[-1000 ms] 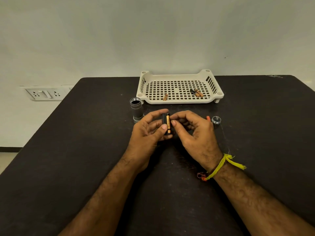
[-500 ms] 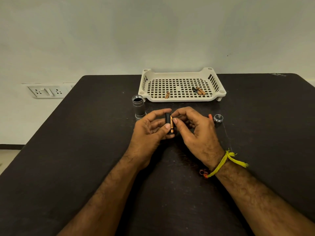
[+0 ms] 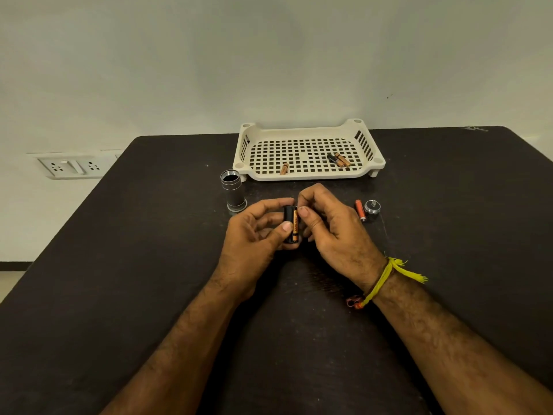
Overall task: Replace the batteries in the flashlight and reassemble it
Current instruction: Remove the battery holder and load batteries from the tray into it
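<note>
Battery holder [image 3: 288,223] — centre of frame, gripped in your left hand [image 3: 254,235]. Battery [image 3: 295,225] — right hand [image 3: 329,232] fingers [image 3: 303,211] pinching it into its slot; press squarely, polarity matched. Spare battery [image 3: 360,210], right, on worktop [image 3: 119,265].

Cream grid-perforated tray [image 3: 308,174]; matte black table [image 3: 119,265]; copper-and-black battery [image 3: 295,225]; orange battery [image 3: 360,209]; yellow wrist thread [image 3: 386,280].

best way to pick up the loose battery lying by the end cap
Take the battery across the middle of its barrel, from above, finger and thumb on its long sides. It lies flat on the table, and the cap sits close on its right, so end-on access is tight.
</note>
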